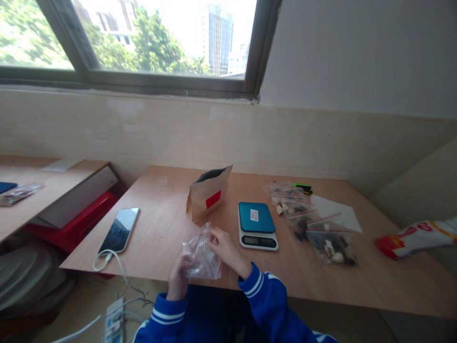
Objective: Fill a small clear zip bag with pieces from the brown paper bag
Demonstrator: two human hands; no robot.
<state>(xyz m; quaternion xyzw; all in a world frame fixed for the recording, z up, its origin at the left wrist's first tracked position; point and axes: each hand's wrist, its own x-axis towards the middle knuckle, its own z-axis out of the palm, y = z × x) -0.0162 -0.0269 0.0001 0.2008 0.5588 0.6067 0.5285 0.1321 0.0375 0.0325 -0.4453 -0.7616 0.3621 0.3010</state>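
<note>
Clear bag [203,261] at tabletop [157,205] front edge, gripped by L hand [179,276] & R hand [225,247]; prob. light, limp, slippery; hold by edges.

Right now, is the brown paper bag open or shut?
Open: the brown paper bag stands upright with its top edges parted, showing dark inside.

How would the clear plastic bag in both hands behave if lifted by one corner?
The clear plastic bag would probably sag and flop, judging by its creases. Its thin, see-through film suggests it may feel light. The glossy shine hints it could be slippery.
</note>
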